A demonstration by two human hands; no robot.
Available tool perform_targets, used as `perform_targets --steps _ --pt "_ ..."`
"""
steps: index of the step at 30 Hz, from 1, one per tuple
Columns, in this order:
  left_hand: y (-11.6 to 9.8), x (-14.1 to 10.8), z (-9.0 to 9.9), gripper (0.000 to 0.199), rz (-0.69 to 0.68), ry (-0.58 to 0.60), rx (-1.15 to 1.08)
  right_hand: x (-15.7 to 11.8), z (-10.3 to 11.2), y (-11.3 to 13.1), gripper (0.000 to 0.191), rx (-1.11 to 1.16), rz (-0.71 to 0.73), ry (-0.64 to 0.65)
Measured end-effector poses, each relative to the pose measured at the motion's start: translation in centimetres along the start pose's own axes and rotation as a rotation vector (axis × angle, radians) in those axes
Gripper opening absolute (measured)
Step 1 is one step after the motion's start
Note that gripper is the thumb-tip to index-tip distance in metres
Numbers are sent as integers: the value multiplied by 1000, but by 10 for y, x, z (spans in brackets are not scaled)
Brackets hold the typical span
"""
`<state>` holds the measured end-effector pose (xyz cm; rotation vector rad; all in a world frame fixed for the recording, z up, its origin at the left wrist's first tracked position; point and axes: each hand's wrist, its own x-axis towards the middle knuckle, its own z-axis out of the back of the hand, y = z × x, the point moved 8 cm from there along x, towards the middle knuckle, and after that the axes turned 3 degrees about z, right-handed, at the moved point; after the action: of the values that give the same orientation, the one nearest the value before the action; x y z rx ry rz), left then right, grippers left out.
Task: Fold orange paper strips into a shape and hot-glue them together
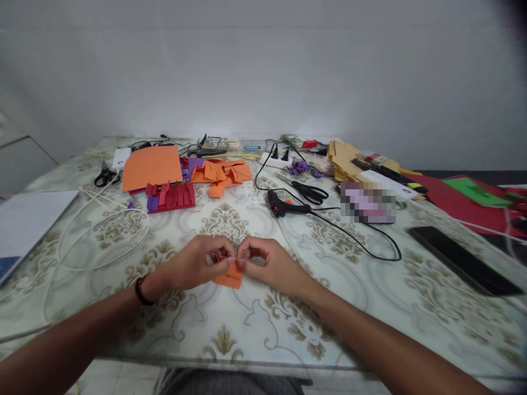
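Note:
Between my two hands is a small piece of orange paper (pixel 229 278) with fold lines across it. My left hand (pixel 201 262) pinches its upper edge from the left, thumb against fingers. From the right, my right hand (pixel 267 262) pinches the same edge, its fingertips touching or almost touching the left ones. The part of the paper under the fingertips is hidden. Farther back lie folded orange paper pieces (pixel 222 173), a stack of orange sheets (pixel 151 167) and folded red paper strips (pixel 177 195).
A black glue gun (pixel 286 204) with a looping cord lies right of centre, near black-handled scissors (pixel 310 192). A power strip (pixel 275 160) stands behind them. At right lies a black phone-like slab (pixel 465 260). A white cable (pixel 102 219) curls at left, beside another pair of scissors (pixel 106 175).

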<state>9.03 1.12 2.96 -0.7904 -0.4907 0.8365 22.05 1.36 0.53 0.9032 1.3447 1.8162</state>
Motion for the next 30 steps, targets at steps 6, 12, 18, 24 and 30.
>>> perform_targets --steps 6,12,18,24,30 --pt "5 -1 -7 7 38 59 9 0 -6 -3 12 14 -32 29" --pt "3 -1 -7 7 25 89 -26 -1 -8 -1 14 3 -22 34" --pt "1 -2 -6 8 21 110 -40 -3 -7 5 10 -11 -16 26" --pt "4 0 0 9 -4 92 -27 -3 0 7 6 -37 -8 12" --pt "4 1 4 8 -23 119 -70 0 5 6 7 -34 -14 16"
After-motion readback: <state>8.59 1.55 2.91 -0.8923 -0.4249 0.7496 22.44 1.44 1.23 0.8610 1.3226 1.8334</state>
